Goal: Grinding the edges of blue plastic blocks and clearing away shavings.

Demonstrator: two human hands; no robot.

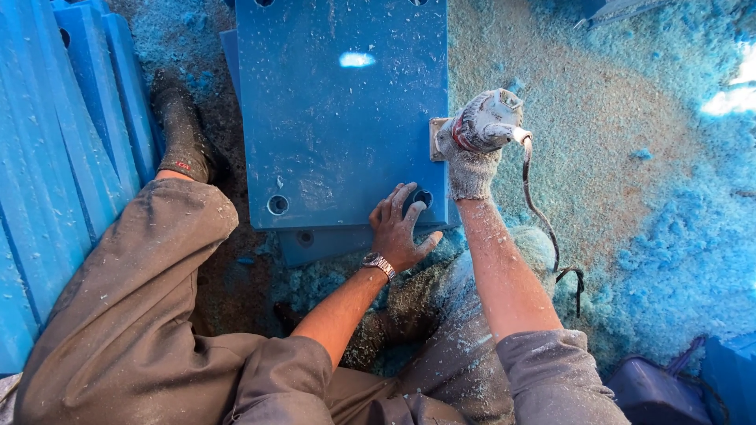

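Blue panel lies flat under our spread left hand, while our gloved right hand grips the router at its edge.

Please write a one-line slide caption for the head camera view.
Gloved right hand holds a power tool at the blue panel's edge; bare left hand presses the panel amid blue shavings.

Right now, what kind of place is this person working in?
Probably a workshop where blue panels get cut. The floor is thick with blue shavings, more panels stack alongside, and the gloved right hand holds a power tool at a blue panel.
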